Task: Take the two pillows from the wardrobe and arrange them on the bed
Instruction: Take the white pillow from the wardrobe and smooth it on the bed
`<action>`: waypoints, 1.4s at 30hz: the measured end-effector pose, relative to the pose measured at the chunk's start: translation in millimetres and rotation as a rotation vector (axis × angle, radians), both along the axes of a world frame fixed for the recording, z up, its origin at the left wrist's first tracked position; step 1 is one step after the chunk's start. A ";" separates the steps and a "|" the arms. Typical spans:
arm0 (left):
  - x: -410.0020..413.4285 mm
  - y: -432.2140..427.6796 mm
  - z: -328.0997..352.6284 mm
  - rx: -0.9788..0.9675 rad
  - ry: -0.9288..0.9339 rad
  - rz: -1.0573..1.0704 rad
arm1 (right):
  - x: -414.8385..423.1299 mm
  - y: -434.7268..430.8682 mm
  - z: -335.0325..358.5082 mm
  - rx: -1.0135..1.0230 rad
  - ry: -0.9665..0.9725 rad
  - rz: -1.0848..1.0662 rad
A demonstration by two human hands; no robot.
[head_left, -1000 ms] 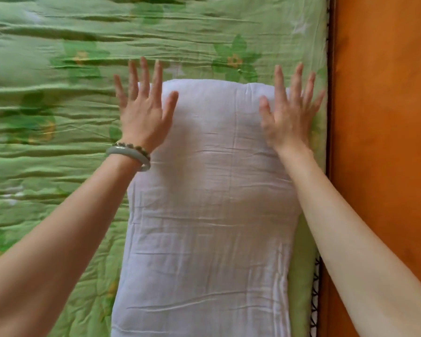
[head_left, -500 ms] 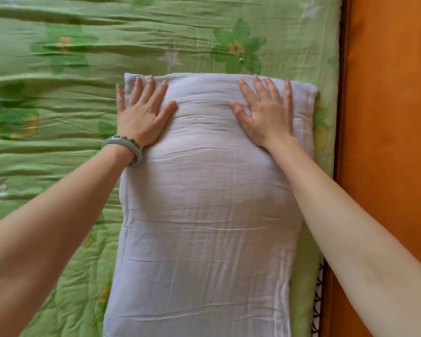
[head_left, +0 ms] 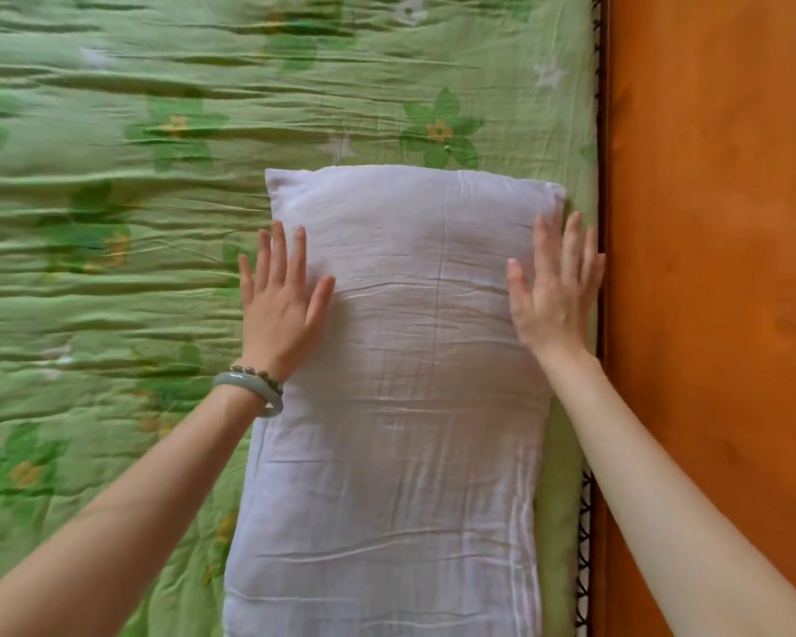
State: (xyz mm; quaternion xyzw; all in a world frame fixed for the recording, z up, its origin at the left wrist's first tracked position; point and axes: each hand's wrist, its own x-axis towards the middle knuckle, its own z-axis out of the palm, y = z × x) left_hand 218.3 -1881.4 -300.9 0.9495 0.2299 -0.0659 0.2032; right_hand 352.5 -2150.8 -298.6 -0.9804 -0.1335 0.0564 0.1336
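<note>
Both are lying flat, fingers straight, on your pillow (head_left: pixel 410 406): left hand (head_left: pixel 279 310) at its nine o'clock edge, right hand (head_left: pixel 554 296) at three.

The white pillow (head_left: pixel 396 429) runs off the picture at 6 o'clock, so its near end is unseen. The left hand (head_left: pixel 279 310) covers part of its 9 o'clock edge, and the right hand (head_left: pixel 552 296) covers part of its 3 o'clock edge. Both palms face down, hidden. The green bedspread (head_left: pixel 88 232) is smeared toward 9 o'clock. The dark lattice strip (head_left: pixel 584 567) at 4 o'clock is too narrow to identify.
</note>
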 end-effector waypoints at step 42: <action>-145.1 -57.0 -40.7 0.130 0.100 -0.151 | -136.4 -48.5 -31.4 -0.170 0.105 0.072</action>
